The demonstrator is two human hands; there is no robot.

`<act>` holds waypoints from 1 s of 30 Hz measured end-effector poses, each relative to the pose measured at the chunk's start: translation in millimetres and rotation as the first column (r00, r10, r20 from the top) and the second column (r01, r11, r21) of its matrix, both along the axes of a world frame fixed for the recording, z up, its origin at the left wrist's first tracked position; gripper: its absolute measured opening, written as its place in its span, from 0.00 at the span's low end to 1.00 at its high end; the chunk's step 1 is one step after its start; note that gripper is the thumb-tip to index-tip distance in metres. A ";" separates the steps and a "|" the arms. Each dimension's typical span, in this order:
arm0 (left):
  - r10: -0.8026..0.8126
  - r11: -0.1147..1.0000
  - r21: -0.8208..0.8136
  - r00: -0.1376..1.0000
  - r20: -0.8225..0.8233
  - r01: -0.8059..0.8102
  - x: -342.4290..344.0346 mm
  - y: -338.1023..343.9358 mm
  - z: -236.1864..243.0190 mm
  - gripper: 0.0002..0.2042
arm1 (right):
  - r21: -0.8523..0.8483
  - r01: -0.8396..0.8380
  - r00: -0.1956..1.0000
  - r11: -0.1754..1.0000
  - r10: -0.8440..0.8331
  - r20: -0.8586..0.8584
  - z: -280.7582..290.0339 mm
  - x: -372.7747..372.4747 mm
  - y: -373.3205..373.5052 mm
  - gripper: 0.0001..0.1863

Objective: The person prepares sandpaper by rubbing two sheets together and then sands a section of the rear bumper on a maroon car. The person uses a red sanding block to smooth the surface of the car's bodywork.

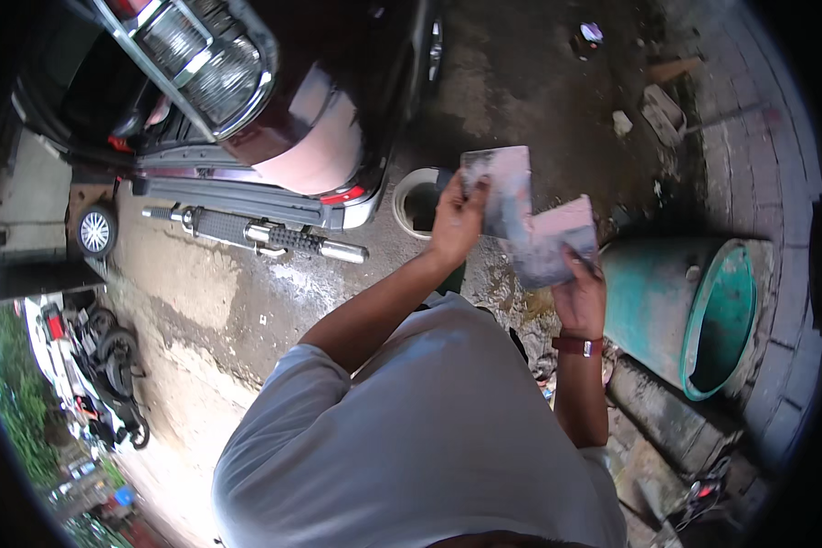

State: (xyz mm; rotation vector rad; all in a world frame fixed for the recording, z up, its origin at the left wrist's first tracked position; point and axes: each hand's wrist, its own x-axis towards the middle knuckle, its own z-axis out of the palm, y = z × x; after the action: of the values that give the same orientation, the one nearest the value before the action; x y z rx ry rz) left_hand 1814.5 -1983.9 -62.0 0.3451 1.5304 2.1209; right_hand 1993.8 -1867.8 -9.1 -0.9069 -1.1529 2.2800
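My left hand [458, 217] pinches a grey sheet of what looks like sandpaper [511, 178], smeared with pink dust. A second, similar piece [562, 224] is in my right hand [580, 297], with the thumb on its face. The two pieces meet or overlap near the middle; I cannot tell whether they are joined. Both are held up in front of my body, above the wet ground. Beyond my left hand stands a pale round bucket [400, 203], partly hidden by that hand and the sheet.
A dark car with a pink-patched rear corner [315, 146] stands at the upper left. A step bar or similar long tube [288, 239] lies below its bumper. To the right, a green barrel [648, 288] lies tipped beside rubble and a brick wall [799, 274]. Motorcycles [87, 356] are parked far left.
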 end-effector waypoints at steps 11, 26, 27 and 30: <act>-0.445 0.895 0.239 0.780 0.441 0.376 -54.4 94.3 5.0 0.22 | 0.212 -0.094 0.994 0.973 0.081 0.070 6.7 -1.1 196.9 0.25; 0.250 0.968 0.008 0.965 -0.075 -0.250 -169.3 222.9 15.8 0.14 | -0.204 -0.087 0.973 0.975 0.127 0.191 -68.4 -216.0 300.8 0.24; 0.253 0.965 -0.034 0.960 -0.123 -0.259 -167.8 225.4 35.3 0.14 | -0.224 -0.073 0.972 0.972 0.120 0.202 -66.5 -231.6 306.9 0.23; 0.179 0.975 -0.085 0.955 -0.236 -0.204 -167.6 233.5 52.8 0.17 | -0.196 -0.189 0.962 0.962 0.221 0.157 -59.4 -273.4 330.4 0.20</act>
State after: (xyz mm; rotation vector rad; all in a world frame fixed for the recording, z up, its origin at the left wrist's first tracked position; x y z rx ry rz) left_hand 1647.0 -1750.4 -9.2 0.4289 1.8710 2.1934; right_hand 1720.3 -1537.4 -68.5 -1.1261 -1.1777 2.5476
